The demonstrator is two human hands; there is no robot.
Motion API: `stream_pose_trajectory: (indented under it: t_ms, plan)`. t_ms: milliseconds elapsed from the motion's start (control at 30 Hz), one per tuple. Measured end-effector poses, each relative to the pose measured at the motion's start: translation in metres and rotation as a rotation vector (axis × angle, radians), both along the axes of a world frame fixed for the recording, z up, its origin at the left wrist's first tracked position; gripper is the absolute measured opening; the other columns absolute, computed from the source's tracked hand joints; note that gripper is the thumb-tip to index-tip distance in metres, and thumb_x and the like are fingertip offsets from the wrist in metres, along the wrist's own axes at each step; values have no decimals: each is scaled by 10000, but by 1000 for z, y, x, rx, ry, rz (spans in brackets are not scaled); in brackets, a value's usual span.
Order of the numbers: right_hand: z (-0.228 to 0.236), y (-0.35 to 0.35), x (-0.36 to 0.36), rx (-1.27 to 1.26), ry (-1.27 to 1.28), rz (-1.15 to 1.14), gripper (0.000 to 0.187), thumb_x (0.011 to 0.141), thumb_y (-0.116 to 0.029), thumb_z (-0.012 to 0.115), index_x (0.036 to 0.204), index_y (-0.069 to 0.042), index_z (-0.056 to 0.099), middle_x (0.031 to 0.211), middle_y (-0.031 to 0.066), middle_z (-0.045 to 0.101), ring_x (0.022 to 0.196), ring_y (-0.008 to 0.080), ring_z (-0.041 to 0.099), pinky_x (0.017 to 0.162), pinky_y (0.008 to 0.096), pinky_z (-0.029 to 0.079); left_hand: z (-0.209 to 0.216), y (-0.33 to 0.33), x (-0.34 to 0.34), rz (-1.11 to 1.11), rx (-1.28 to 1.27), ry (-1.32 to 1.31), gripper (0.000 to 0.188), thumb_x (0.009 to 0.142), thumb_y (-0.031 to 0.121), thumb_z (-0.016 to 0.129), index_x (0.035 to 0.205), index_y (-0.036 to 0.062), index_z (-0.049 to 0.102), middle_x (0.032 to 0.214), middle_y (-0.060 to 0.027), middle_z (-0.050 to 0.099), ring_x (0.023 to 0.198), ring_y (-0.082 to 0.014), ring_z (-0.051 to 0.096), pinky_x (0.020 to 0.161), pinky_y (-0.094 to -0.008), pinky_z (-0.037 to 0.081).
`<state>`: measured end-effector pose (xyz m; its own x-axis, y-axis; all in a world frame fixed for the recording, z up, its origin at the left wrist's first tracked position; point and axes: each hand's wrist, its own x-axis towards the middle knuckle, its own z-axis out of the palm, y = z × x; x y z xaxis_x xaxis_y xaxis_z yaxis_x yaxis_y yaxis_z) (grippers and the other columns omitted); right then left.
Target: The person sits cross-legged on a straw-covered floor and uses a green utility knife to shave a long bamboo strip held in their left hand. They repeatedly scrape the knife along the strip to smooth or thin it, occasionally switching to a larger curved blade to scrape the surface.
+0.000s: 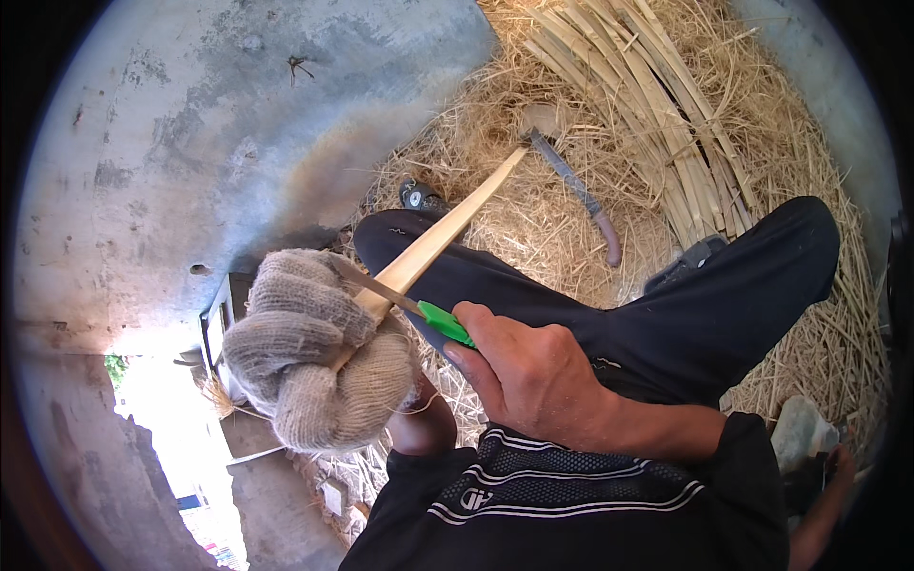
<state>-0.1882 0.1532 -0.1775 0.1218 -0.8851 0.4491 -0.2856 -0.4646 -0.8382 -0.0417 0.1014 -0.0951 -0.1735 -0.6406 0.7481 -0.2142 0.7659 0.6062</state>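
My left hand (pixel 319 357), in a thick grey knitted glove, is closed around the lower end of a long pale wooden strip (pixel 457 219). The strip slants up and away to the right over my leg, its far end by the shavings. Bare, my right hand (pixel 547 381) grips a small knife by its green handle (pixel 446 324). The knife's narrow blade (pixel 376 287) points left and lies across the strip, right beside the glove. Exactly how the edge meets the wood cannot be made out.
Between my spread legs, a large knife (pixel 571 181) with a brown handle lies on a thick layer of shavings (pixel 571 257). A bundle of split strips (pixel 657 105) rests at the far right. A stained wall (pixel 190 143) rises on the left. Someone's forearm (pixel 826 504) shows at the lower right.
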Motion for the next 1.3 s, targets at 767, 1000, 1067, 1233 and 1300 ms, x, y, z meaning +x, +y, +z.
stream_pose_trajectory:
  t_ms: [767,1000,1067,1233,1300]
  plan:
    - [-73,-64,-8,153,300,-273,204,949,-223,548,958,-25,504,526,183,550,475,381,587,443,465,468,-2,-39,-47,321,-234,302,214,720,294,442,608,128,366,467,-30,357,365,-116,314,322,-260,310]
    - [-37,-47,8,73,89,-139,232,956,-246,543,974,-17,508,543,205,560,499,394,601,448,480,471,-3,-43,-44,463,-289,428,236,719,316,416,576,145,340,454,-20,337,349,-112,298,310,-249,284]
    - [-86,-67,6,220,255,-228,233,959,-248,532,982,-17,508,564,219,573,513,402,608,452,483,478,-3,-45,-36,417,-267,468,243,730,318,411,579,141,340,464,-17,346,352,-110,298,312,-247,289]
    - [-55,-68,-2,261,257,-173,239,964,-257,522,983,-19,515,557,218,568,521,416,602,468,479,484,-9,-45,-28,468,-231,469,223,739,303,406,597,145,340,481,-17,351,359,-109,303,312,-256,301]
    - [-34,-55,7,60,92,-76,235,951,-249,550,989,-19,524,530,216,540,506,403,597,458,471,464,-6,-47,-27,541,-255,451,222,730,305,414,590,154,333,484,-19,350,361,-111,308,310,-264,295]
